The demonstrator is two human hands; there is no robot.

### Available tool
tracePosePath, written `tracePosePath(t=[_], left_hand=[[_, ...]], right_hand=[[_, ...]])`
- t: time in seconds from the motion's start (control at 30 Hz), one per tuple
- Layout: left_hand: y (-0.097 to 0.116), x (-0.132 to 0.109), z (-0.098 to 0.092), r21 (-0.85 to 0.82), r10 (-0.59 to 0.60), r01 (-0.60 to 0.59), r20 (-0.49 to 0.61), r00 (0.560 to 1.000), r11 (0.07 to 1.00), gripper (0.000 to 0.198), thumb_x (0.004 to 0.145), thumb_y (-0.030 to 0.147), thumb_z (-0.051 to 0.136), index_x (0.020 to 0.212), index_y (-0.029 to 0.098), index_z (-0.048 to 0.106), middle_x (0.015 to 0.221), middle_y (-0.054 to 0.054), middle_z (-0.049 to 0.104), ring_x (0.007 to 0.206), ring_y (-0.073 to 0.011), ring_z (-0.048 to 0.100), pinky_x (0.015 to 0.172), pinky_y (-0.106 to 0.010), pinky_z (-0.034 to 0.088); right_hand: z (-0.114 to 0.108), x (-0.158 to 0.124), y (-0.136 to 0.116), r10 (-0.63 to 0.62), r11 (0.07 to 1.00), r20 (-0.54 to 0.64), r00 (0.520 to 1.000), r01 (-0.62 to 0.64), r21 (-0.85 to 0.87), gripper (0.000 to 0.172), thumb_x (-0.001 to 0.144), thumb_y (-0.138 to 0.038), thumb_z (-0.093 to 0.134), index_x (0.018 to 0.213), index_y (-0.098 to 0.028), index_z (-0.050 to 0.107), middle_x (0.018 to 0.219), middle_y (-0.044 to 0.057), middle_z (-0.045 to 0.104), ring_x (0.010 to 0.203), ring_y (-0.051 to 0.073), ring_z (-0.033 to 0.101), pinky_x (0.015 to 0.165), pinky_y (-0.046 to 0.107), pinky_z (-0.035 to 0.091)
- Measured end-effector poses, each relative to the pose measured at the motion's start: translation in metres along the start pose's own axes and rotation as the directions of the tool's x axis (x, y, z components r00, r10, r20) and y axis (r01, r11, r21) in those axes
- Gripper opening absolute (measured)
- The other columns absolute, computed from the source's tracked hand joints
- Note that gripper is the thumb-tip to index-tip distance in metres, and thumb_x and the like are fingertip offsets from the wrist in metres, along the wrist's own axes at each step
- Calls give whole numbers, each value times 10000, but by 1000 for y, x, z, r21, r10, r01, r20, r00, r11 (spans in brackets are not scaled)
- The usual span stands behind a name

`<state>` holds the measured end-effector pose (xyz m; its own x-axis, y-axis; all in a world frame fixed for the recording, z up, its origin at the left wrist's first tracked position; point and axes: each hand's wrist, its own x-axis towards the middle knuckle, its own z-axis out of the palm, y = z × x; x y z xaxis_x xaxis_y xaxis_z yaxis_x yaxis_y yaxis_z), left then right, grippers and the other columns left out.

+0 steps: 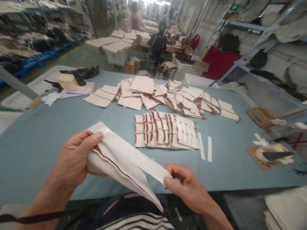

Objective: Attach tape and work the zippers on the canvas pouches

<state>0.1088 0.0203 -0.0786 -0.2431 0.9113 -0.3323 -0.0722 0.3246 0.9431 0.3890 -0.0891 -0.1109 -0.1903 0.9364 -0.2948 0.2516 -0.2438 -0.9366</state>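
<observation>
Between my two hands, near the table's front edge, is a folded cream fabric piece (pixel 115 172) with a brown seam line. My left hand (pixel 76 156) is closed on its left end, thumb on top, together with one end of a white strip (pixel 134 153). The other end of that strip is pinched between the thumb and fingers of my right hand (pixel 183 185), which holds it away from the fabric. The fabric's right corner hangs down over the table edge. Just beyond my hands lies an overlapping row of cream pieces with brown edges (pixel 163 131).
Two loose white strips (pixel 201 146) lie right of the row. A heap of cream panels (pixel 141 86) spreads across the back of the blue table (pixel 59 143). Yellowish blocks with dark bands stand at the left (pixel 69 82) and right (pixel 273 152). A person (pixel 158 44) is farther back.
</observation>
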Motion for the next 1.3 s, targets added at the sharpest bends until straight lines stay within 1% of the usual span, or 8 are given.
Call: tracePosePath(t=[0.2, 0.6, 0.8, 0.9, 1.0, 1.13, 1.2, 1.3], left_hand=[[0, 5, 4, -45, -53, 48, -128, 990, 998, 339, 409, 350, 831, 606, 198, 601, 457, 93, 602, 456, -97, 511, 397, -161, 447], [-10, 13, -10, -17, -32, 31, -82, 996, 999, 340, 463, 304, 840, 714, 199, 636, 509, 106, 637, 491, -112, 530, 418, -177, 461], [-17, 11, -15, 61, 46, -47, 18, 999, 997, 295, 549, 374, 842, 658, 201, 629, 501, 76, 639, 467, -125, 545, 439, -199, 462], [-19, 0, -18, 132, 78, -97, 140, 987, 986, 293, 600, 424, 872, 658, 179, 722, 547, 9, 688, 501, -166, 594, 470, -234, 469], [-18, -16, -15, 218, 155, -230, 311, 938, 949, 326, 705, 467, 854, 595, 186, 728, 566, -4, 648, 516, -154, 553, 466, -221, 415], [-15, -35, -5, 233, 207, -359, 494, 844, 904, 340, 821, 470, 789, 628, 196, 735, 583, 0, 609, 503, -144, 517, 463, -214, 389], [-16, -40, -1, 218, 185, -343, 528, 829, 914, 357, 823, 483, 783, 624, 190, 734, 568, -3, 592, 494, -143, 510, 452, -211, 375], [-18, -42, 3, 187, 125, -271, 557, 821, 944, 371, 831, 513, 773, 656, 187, 739, 548, -3, 578, 468, -148, 498, 426, -217, 372]], right_hand=[[-10, -1, -27, -73, 994, 65, 995, 68, 87, 389, 942, -524, 665, 715, -210, 632, 682, -2, 592, 670, 156, 491, 670, 299, 363], [-13, 4, -36, -52, 962, 222, 974, -11, 274, 500, 944, -644, 714, 761, -180, 755, 691, 29, 694, 612, 130, 465, 616, 277, 400], [-11, 5, -15, -11, 964, 289, 957, -67, 257, 553, 947, -689, 669, 977, -161, 831, 730, 39, 723, 610, 135, 522, 593, 264, 414], [-8, 9, 1, 73, 996, 56, 996, -70, -59, 468, 993, -607, 623, 930, -181, 807, 742, 49, 731, 634, 156, 549, 628, 284, 432], [-2, 17, 6, -7, 958, -181, 984, -46, -283, 458, 1006, -543, 603, 698, -213, 679, 665, 40, 680, 649, 180, 577, 656, 305, 443], [14, 28, -14, -194, 973, -267, 944, 151, -174, 308, 940, -510, 685, 858, -218, 738, 866, 58, 773, 833, 223, 684, 819, 338, 527], [25, 35, -27, -295, 955, -297, 908, 268, -129, 317, 897, -507, 747, 1025, -218, 774, 1033, 72, 806, 987, 247, 712, 939, 363, 534], [42, 45, -41, -362, 930, -261, 895, 365, -39, 334, 908, -503, 762, 1085, -220, 767, 1115, 71, 804, 1081, 252, 719, 1004, 373, 529]])
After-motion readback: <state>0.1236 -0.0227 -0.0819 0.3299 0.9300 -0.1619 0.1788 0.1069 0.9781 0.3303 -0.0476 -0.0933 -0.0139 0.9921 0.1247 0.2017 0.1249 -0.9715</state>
